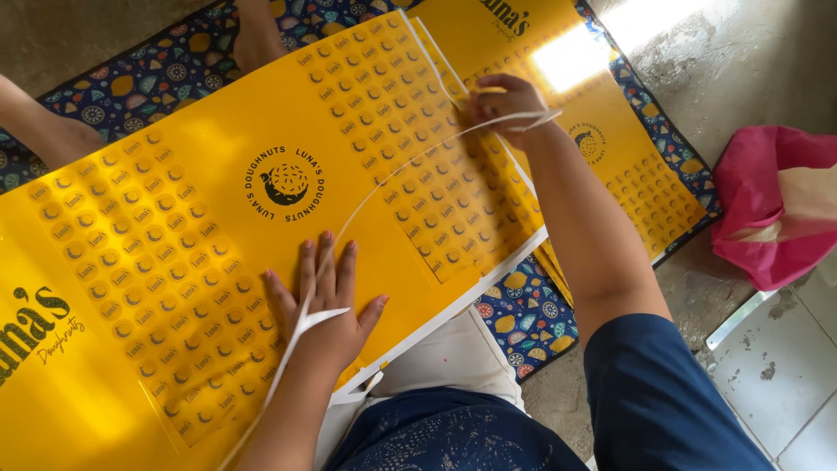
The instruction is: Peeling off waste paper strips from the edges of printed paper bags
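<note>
Peeling step, midway. Your left hand (327, 305) lies flat, fingers spread, pinning the large yellow printed cardboard sheet (261, 227) on the patterned floor mat (523, 310). Your right hand (506, 105) pinches the thin white backing strip (384, 179), lifted taut. Next calls for steady, low pulling.

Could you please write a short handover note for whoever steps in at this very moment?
Left hand: flat, fingers spread, pressing the large yellow printed sheet.
Right hand: fingers pinched on a thin white strip at the sheet's far edge.
The strip arcs back across the sheet and over the left hand.
More yellow sheets lie beyond, on a patterned mat; pink cloth to the right.
Done: strip partly lifted off.
Left: the rest of the strip.
</note>
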